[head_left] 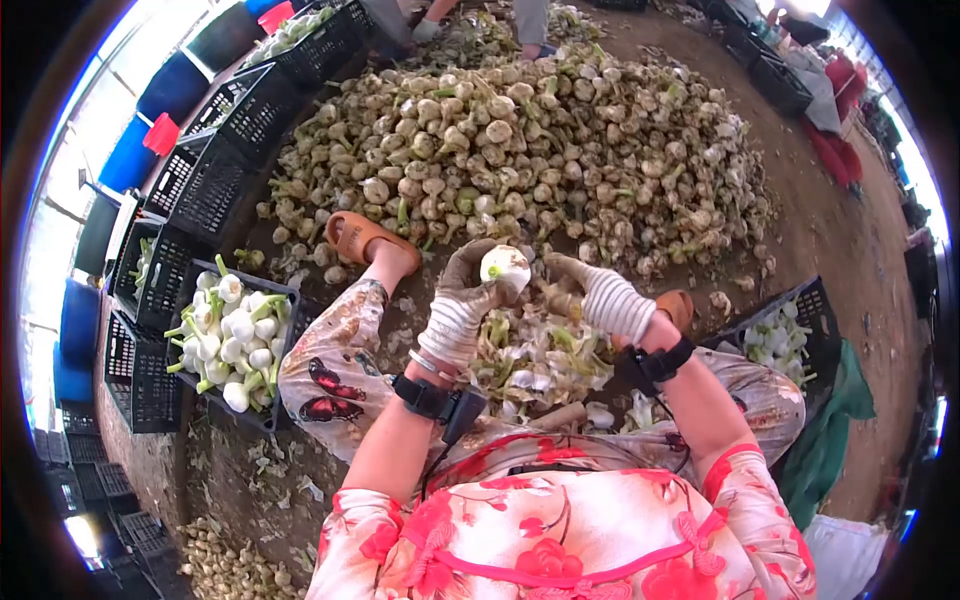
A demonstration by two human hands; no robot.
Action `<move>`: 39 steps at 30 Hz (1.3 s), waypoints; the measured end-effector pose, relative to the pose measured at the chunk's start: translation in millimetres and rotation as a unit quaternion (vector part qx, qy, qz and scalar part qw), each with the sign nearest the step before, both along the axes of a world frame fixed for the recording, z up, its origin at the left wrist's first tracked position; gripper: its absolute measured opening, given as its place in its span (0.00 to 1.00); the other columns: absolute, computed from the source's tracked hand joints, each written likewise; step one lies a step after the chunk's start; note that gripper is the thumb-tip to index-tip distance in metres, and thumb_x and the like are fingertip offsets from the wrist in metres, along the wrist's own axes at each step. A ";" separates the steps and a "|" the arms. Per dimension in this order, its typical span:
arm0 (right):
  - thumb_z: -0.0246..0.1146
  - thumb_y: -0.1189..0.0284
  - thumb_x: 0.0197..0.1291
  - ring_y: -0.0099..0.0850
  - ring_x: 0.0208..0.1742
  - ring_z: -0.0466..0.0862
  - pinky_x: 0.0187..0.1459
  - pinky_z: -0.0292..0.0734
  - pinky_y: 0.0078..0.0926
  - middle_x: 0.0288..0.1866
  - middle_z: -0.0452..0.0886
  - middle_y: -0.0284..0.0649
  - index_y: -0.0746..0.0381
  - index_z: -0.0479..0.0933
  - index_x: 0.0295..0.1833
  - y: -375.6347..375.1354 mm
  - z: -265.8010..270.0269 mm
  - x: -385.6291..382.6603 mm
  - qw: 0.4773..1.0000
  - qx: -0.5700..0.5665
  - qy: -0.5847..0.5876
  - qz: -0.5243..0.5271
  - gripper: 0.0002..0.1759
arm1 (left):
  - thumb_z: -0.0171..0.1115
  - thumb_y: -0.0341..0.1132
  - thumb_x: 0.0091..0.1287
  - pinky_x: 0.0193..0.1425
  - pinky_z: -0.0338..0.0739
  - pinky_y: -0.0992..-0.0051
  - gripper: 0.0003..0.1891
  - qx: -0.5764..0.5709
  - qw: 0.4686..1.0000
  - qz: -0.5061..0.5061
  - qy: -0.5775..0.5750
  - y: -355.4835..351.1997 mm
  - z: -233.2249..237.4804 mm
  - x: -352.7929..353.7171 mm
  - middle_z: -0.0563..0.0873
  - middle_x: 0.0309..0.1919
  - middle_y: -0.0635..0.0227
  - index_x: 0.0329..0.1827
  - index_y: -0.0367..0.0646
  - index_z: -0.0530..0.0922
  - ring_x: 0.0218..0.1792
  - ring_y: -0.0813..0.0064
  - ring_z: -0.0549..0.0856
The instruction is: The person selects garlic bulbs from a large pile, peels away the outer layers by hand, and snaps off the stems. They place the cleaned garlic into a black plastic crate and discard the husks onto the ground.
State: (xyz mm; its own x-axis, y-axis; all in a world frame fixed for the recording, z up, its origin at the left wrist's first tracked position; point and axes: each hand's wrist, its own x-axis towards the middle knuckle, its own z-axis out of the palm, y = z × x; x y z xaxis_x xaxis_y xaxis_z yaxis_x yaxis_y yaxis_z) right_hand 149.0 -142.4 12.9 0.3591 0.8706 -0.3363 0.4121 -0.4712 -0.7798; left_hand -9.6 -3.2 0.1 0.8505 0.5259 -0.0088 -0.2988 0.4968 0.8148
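A white, partly peeled garlic bulb (505,268) with a green spot is held in my left hand (468,290), whose gloved fingers wrap round its left side. Just right of the bulb is my right hand (603,290), also gloved, its fingers bent toward the bulb and a small gap between them. Whether that hand holds something small I cannot make out. Below both hands, between my legs, lies a heap of peeled skins and leaves (540,350). Beyond them spreads a large pile of unpeeled garlic (520,150).
A black crate (285,345) of peeled white bulbs stands at my left, with stacked black crates (205,185) behind it. Another crate (825,330) is at my right, beside green cloth (835,430). Other people's legs (530,25) show beyond the pile.
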 end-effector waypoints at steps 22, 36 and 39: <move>0.62 0.75 0.54 0.17 0.28 0.72 0.29 0.71 0.19 0.25 0.78 0.38 0.69 0.75 0.39 2.0 28.3 -22.1 0.959 0.189 0.156 -0.145 0.09 | 0.70 0.38 0.51 0.45 0.79 0.70 0.33 -0.004 0.976 -0.200 0.083 0.3 15.5 -9.2 0.78 0.48 0.64 0.59 0.39 0.66 0.46 0.73 0.79; 0.57 0.63 0.53 0.47 0.40 0.79 0.41 0.74 0.37 0.36 0.80 0.50 0.61 0.78 0.43 -10.4 -77.6 7.0 0.966 -0.058 -0.211 0.140 0.16 | 0.57 0.42 0.62 0.42 0.82 0.68 0.16 -0.286 0.956 0.052 -0.039 17.6 -14.1 3.3 0.81 0.39 0.65 0.49 0.41 0.74 0.41 0.69 0.81; 0.59 0.62 0.52 0.46 0.39 0.80 0.41 0.74 0.35 0.36 0.80 0.50 0.62 0.77 0.44 -15.2 -68.7 5.7 0.985 -0.055 -0.147 0.076 0.17 | 0.53 0.43 0.65 0.44 0.81 0.59 0.16 -0.367 0.929 0.027 -0.037 16.7 -16.3 7.6 0.81 0.40 0.63 0.51 0.44 0.73 0.42 0.64 0.81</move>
